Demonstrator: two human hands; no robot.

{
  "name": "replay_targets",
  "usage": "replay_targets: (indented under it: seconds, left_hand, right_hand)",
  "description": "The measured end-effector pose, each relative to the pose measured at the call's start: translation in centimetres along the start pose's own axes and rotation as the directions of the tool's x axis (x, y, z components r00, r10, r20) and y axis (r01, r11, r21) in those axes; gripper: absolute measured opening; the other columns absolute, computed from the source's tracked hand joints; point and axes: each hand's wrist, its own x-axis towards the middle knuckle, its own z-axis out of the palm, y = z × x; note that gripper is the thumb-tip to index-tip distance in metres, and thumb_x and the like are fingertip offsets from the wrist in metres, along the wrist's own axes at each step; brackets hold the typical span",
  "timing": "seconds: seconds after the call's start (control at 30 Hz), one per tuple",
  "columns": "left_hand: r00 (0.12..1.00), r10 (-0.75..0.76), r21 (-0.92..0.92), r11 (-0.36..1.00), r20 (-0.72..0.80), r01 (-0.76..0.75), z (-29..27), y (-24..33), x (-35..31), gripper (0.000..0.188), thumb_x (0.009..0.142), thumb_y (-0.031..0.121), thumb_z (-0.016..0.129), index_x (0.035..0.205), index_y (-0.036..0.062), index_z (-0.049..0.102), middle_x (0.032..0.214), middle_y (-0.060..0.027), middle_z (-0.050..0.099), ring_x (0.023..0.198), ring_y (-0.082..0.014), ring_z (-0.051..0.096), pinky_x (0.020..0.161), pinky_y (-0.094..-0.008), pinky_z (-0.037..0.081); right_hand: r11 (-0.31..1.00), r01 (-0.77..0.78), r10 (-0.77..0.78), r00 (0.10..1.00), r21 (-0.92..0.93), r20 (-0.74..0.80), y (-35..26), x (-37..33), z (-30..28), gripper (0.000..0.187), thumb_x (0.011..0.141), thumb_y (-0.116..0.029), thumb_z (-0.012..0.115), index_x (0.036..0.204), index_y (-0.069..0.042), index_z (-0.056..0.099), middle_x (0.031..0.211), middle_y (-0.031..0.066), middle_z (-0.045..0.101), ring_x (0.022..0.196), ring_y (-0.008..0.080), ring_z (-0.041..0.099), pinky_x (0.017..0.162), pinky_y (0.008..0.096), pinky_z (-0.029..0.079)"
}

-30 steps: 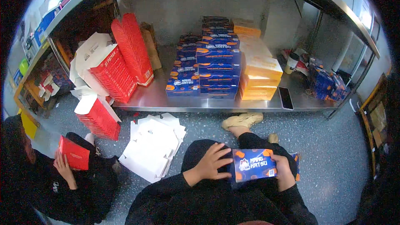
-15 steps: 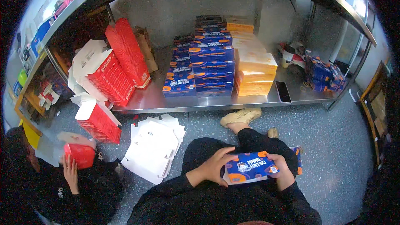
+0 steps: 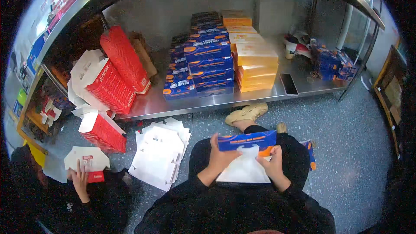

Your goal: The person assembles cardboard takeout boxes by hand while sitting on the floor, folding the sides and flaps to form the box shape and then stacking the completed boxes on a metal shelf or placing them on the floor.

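Observation:
Above my lap, both hands hold a blue cardboard box [image 3: 249,140] with orange printing. Its white inside or underside faces me, and a blue panel stands up along the far edge. My left hand [image 3: 221,158] grips the left side, thumb across the white face. At the right side, my right hand [image 3: 273,167] has its fingers bent against the white panel near an orange patch. Part of another blue and orange carton [image 3: 310,154] shows on the floor by my right leg.
Stacked blue boxes [image 3: 210,65] and yellow boxes [image 3: 258,67] stand on a steel shelf [image 3: 186,105], with a phone [image 3: 288,84] beside them. Nested red cartons [image 3: 110,84] lean at left. White cardboard sheets [image 3: 156,156] lie on the floor. A co-worker's hand [image 3: 79,182] touches a red-and-white carton [image 3: 89,160].
The blue box has turned over: its printed face showed before, its white side now. My hands shifted slightly left. The co-worker's red carton now shows its white flap spread out.

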Motion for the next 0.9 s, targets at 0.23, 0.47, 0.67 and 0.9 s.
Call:
replay_targets:
  seconds: [0.23,0.47,0.67,0.9]
  left_hand:
    - [0.999,0.045,0.032,0.998,-0.025,-0.044,-0.1,-2.2,0.1,0.103,0.058,0.005,0.073,0.13,0.0034,0.0,0.122,-0.0142,0.035,0.106,-0.0251,0.046,0.089,-0.0348,0.039]
    - [0.97,-0.121,-0.148,0.977,0.211,0.154,-4.7,0.3,1.9,0.059,0.066,-0.004,0.048,0.124,-0.0038,0.036,0.119,-0.0138,0.047,0.112,-0.0205,0.044,0.095,-0.0316,0.034]
    - [0.793,-0.359,-0.257,0.811,0.493,0.526,-8.1,3.2,1.5,0.063,0.069,0.006,0.047,0.129,-0.0005,0.03,0.118,-0.0125,0.047,0.105,-0.0217,0.049,0.081,-0.0314,0.045]
    - [0.583,-0.49,-0.07,0.724,0.648,0.686,-9.5,1.8,-6.5,0.077,0.057,-0.006,0.051,0.128,0.0062,0.025,0.124,-0.0071,0.037,0.118,-0.0191,0.034,0.092,-0.0306,0.036]
  right_hand:
    - [0.996,0.068,-0.058,0.987,0.063,-0.149,-1.1,1.7,2.4,0.068,0.063,-0.01,0.073,0.111,-0.002,0.026,0.094,0.0088,0.045,0.089,0.0167,0.048,0.079,0.03,0.041]
    - [0.895,-0.148,0.117,0.988,0.421,0.1,1.5,3.5,-1.0,0.042,0.062,-0.002,0.052,0.103,0.004,0.05,0.093,0.0101,0.057,0.085,0.018,0.055,0.073,0.0261,0.043]
    - [0.767,-0.544,0.204,0.709,0.34,0.675,-0.5,3.0,-6.8,0.049,0.067,-0.007,0.05,0.114,0.004,0.046,0.099,0.0097,0.057,0.087,0.0158,0.056,0.072,0.0256,0.046]
    - [0.89,-0.456,0.295,0.538,-0.022,0.79,-1.4,-4.4,-7.1,0.053,0.074,-0.013,0.066,0.12,-0.001,0.042,0.115,0.0116,0.051,0.105,0.0183,0.048,0.091,0.0328,0.038]
